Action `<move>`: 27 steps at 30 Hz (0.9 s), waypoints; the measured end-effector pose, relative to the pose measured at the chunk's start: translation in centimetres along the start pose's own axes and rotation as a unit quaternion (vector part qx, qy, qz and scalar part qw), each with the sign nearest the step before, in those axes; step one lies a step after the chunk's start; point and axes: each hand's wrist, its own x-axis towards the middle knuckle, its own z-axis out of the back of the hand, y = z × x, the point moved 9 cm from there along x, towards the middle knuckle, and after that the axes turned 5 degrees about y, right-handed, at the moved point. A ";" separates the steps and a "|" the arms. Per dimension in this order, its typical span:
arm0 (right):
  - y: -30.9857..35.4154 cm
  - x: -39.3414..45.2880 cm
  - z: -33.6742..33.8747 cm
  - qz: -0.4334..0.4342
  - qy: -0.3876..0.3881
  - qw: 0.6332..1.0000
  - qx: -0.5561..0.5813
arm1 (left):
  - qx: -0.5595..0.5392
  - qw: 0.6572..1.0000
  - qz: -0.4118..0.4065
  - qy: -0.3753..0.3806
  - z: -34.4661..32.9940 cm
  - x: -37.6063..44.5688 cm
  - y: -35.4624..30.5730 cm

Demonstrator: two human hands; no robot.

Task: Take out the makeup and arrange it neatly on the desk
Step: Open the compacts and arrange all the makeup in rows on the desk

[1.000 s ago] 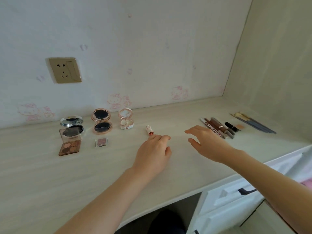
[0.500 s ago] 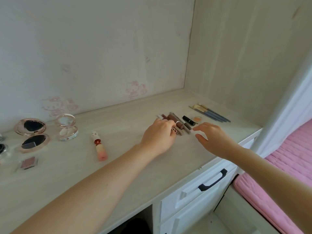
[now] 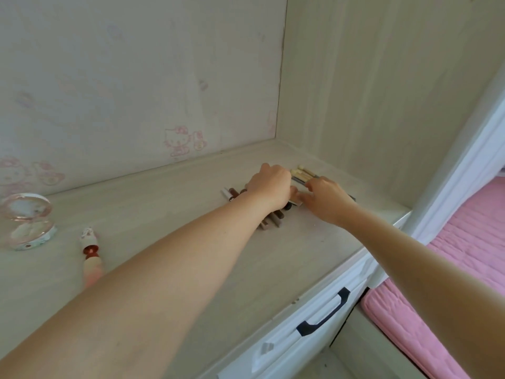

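Head view: the left hand [image 3: 270,187] lies knuckles-up over the row of brown makeup sticks [image 3: 273,218] on the desk [image 3: 191,242]; its fingers curl downward, and whether they clamp a stick cannot be told. At its 3 o'clock, touching it, the right hand [image 3: 325,199] has its fingers bent onto the brushes [image 3: 302,173]; its grip is hidden. At 9 o'clock, well apart, lie a pink lipstick [image 3: 91,255] and an open compact [image 3: 27,222].
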 end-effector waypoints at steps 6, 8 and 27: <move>0.5 0.2 -0.7 -0.004 0.025 0.999 -0.031 | 0.018 0.998 0.014 0.064 -1.5 1.0 0.3; 0.4 0.2 -0.6 -0.004 0.024 1.000 -0.017 | 0.006 0.998 0.016 0.068 -1.7 1.1 0.3; -1.4 -4.4 2.4 -0.027 -0.110 0.961 0.250 | -0.212 0.975 -0.060 -0.009 1.0 -2.1 -1.9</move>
